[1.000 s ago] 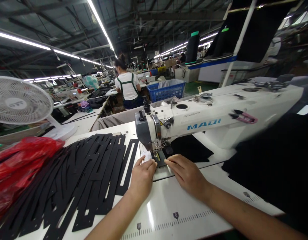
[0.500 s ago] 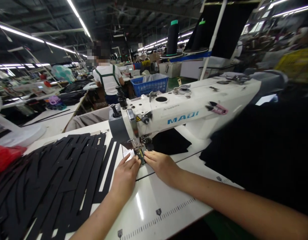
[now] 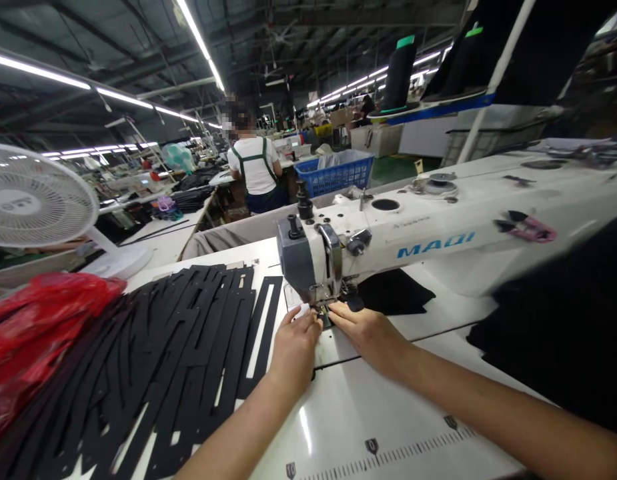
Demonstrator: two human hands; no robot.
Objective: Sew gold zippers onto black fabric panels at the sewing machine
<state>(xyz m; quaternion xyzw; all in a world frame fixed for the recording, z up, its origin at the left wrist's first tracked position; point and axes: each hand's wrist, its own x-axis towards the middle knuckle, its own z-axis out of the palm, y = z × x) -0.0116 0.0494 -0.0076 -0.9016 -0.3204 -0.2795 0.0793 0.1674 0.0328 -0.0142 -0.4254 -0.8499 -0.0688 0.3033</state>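
Note:
A white MAQI sewing machine [image 3: 433, 247] stands before me, its needle area between my fingertips. My left hand [image 3: 295, 347] is left of the presser foot, fingers bent and drawn together at a small white piece [image 3: 299, 311]. On the other side, my right hand [image 3: 373, 333] lies low on the machine bed, fingers together and their tips beside the foot. A small dark patch [image 3: 325, 320] shows between the two hands. What either hand's fingertips press or grip is too small and hidden to name.
Black cut fabric strips [image 3: 188, 347] are heaped on the left, beside a red plastic bag [image 3: 53, 333] and a white fan [image 3: 33, 200]. Black cloth [image 3: 553, 353] covers the right side. Further off are a blue basket [image 3: 333, 177] and a person [image 3: 255, 167] facing away.
The view has swung left, so the machine and hands appear further right and more of the fan and red bag shows. Both hands keep their places beside the presser foot.

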